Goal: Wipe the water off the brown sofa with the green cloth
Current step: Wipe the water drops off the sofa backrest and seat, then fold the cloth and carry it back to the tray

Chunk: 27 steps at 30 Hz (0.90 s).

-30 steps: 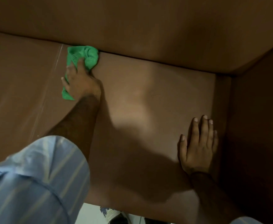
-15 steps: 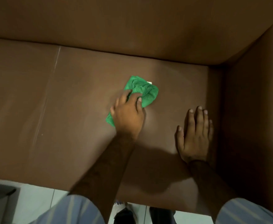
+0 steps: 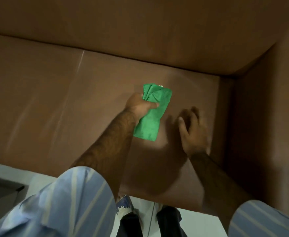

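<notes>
The brown sofa (image 3: 58, 103) fills most of the view, its seat below me and its backrest beyond. My left hand (image 3: 139, 106) is closed in a fist around the green cloth (image 3: 150, 117), which is lifted off the seat and hangs down bunched from my grip. My right hand (image 3: 191, 130) is blurred, fingers apart, hovering just above the seat to the right of the cloth and holding nothing. Faint wet streaks shine on the left part of the seat.
The sofa's armrest (image 3: 268, 117) rises on the right, the backrest (image 3: 140, 28) at the far side. A white tiled floor (image 3: 37, 171) shows below the seat's front edge, with a dark object (image 3: 1, 187) at the lower left.
My left hand swept the cloth from the back-left of the seat toward the middle, then lifted it off the seat in a fist. My right hand rose from lying flat on the seat.
</notes>
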Available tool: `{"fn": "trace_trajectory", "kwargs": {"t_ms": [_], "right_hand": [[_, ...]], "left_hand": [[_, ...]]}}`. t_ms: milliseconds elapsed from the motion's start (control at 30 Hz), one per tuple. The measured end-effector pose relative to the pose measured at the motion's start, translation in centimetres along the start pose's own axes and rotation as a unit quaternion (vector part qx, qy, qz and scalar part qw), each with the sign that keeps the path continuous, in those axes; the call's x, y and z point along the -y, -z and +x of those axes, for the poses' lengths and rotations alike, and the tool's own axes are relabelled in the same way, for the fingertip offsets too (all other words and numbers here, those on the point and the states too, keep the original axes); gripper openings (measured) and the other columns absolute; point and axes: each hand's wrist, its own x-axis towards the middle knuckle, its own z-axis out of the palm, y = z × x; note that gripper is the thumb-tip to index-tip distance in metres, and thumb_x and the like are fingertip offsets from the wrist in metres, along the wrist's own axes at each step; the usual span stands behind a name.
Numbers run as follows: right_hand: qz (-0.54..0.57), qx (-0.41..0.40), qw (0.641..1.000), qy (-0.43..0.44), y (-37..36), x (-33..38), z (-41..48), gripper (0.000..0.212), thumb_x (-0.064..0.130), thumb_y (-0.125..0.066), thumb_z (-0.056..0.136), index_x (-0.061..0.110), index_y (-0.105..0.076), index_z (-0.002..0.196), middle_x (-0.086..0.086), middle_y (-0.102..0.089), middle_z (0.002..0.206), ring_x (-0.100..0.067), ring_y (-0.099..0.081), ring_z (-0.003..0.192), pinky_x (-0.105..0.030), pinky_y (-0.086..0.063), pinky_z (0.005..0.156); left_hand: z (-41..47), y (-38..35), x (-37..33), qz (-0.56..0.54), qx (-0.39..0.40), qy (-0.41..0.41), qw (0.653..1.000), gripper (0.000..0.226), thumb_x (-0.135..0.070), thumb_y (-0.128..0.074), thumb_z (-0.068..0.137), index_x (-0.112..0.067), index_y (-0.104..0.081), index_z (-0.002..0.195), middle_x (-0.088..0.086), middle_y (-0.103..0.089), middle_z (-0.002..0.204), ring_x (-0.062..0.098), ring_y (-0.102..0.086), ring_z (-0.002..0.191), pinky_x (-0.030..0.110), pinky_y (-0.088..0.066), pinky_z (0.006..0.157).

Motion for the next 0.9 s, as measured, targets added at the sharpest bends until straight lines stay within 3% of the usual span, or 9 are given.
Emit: {"fn": "trace_trajectory", "kwargs": {"t_ms": [67,167,267,433,567,633,733,833,900], "right_hand": [[0.190,0.088,0.977,0.043,0.7,3.6,0.7,0.041,0.038,-0.058,0.108,0.014,-0.064,0.142,-0.003,-0.069,0.142,-0.020,-0.064,0.134,-0.043,-0.051,0.115],[0.410,0.281,0.866,-0.045,1.2,9.8,0.7,0.034,0.030,-0.064,0.107,0.014,-0.069,0.136,-0.003,-0.079,0.127,-0.019,-0.076,0.118,-0.033,-0.061,0.099],[0.388,0.383,0.836,-0.070,1.1,14.1,-0.1,0.029,0.027,-0.073,0.100,0.012,-0.076,0.126,-0.006,-0.082,0.117,-0.019,-0.080,0.107,-0.022,-0.063,0.082],[0.392,0.419,0.814,-0.086,0.8,22.3,-2.2,0.029,0.028,-0.076,0.096,0.011,-0.078,0.120,-0.008,-0.083,0.112,-0.018,-0.082,0.098,-0.025,-0.064,0.072],[0.406,0.439,0.795,-0.101,-0.4,30.2,-4.9,0.027,0.027,-0.074,0.099,0.010,-0.078,0.119,-0.010,-0.083,0.113,-0.022,-0.081,0.099,-0.032,-0.068,0.080],[0.411,0.430,0.798,-0.097,-1.4,34.4,-7.1,0.017,0.019,-0.074,0.098,0.009,-0.075,0.112,-0.010,-0.082,0.104,-0.021,-0.079,0.089,-0.031,-0.066,0.075],[0.410,0.431,0.802,-0.060,-3.7,40.6,-10.9,0.025,0.010,-0.075,0.097,0.010,-0.065,0.120,-0.011,-0.077,0.107,-0.018,-0.074,0.086,-0.029,-0.063,0.074],[0.427,0.504,0.747,-0.076,-6.7,46.7,-15.6,0.037,0.007,-0.068,0.101,0.009,-0.059,0.137,-0.016,-0.073,0.126,-0.019,-0.074,0.095,-0.035,-0.061,0.090],[0.373,0.590,0.710,-0.088,-8.9,50.2,-19.7,0.039,0.011,-0.066,0.102,0.007,-0.062,0.141,-0.014,-0.075,0.131,-0.020,-0.076,0.099,-0.037,-0.064,0.093]], "left_hand": [[-1.8,1.3,0.3,-0.122,0.045,-0.009,0.991,0.036,-0.009,-0.082,0.078,-0.003,-0.069,0.111,0.013,-0.078,0.103,0.031,-0.076,0.093,0.043,-0.062,0.084],[-4.4,4.2,0.4,-0.231,0.066,-0.036,0.970,0.037,-0.011,-0.076,0.085,-0.002,-0.066,0.120,0.014,-0.076,0.112,0.029,-0.074,0.100,0.041,-0.062,0.085],[-7.2,8.2,0.4,-0.314,0.014,-0.063,0.947,0.039,-0.006,-0.072,0.088,0.001,-0.062,0.125,0.020,-0.071,0.120,0.034,-0.072,0.105,0.044,-0.061,0.087],[-12.8,17.9,2.0,-0.418,-0.092,-0.108,0.898,0.046,0.002,-0.070,0.085,-0.004,-0.058,0.129,0.017,-0.068,0.126,0.034,-0.068,0.112,0.050,-0.058,0.092],[-18.2,25.6,5.1,-0.465,-0.145,-0.101,0.868,0.056,0.004,-0.072,0.083,-0.007,-0.053,0.135,0.018,-0.065,0.132,0.034,-0.066,0.117,0.056,-0.054,0.097],[-21.2,29.3,7.1,-0.496,-0.202,-0.093,0.839,0.056,0.006,-0.073,0.081,-0.004,-0.052,0.133,0.021,-0.065,0.131,0.036,-0.067,0.115,0.057,-0.057,0.091],[-26.1,35.1,11.1,-0.544,-0.262,-0.109,0.789,0.044,0.005,-0.068,0.086,-0.001,-0.056,0.127,0.023,-0.065,0.129,0.036,-0.067,0.114,0.048,-0.063,0.078],[-30.8,40.0,15.4,-0.593,-0.297,-0.133,0.737,0.039,0.007,-0.061,0.091,0.002,-0.054,0.129,0.022,-0.068,0.123,0.032,-0.071,0.106,0.042,-0.064,0.074],[-33.8,42.6,18.3,-0.615,-0.333,-0.146,0.700,0.035,0.009,-0.058,0.092,0.001,-0.054,0.126,0.020,-0.068,0.118,0.030,-0.073,0.100,0.042,-0.064,0.072]]}}
